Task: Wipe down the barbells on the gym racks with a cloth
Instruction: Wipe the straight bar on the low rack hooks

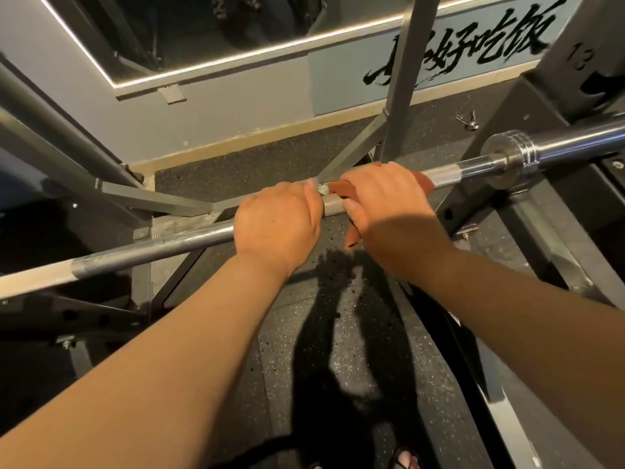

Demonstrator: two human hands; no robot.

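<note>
Steel ran slantwise through the scene: a long silver steel barbell [152, 248] with a knurled shaft rested across a dark grey metal rack [399, 79], its thick polished sleeve and ringed collar [517, 152] at its right end. The left hand [277, 221] was wrapped over the top of the barbell near its middle, fingers curled down round the far side of the shaft and gripping it bare. Just right of it on the barbell, the right hand [382, 198] clasped a reddish-brown cloth [351, 231] round the shaft, thumb under and fingers folded over. The cloth showed at both edges of that hand, and a loose tail of it hung below the barbell. A short bare stretch of knurling lay between the two hands, which were close but not touching.

Beneath the barbell spread a black rubber floor [338, 333] flecked with pale specks, with the arms' shadows falling on it. Beyond the barbell stood a grey wall with black brush-stroke lettering [473, 42] and a mirror edged by a lit strip. Small metal spring clips [468, 120] lay on the floor behind the barbell's sleeve. A sandalled foot [406, 460] showed well below the barbell, at the bottom edge.
</note>
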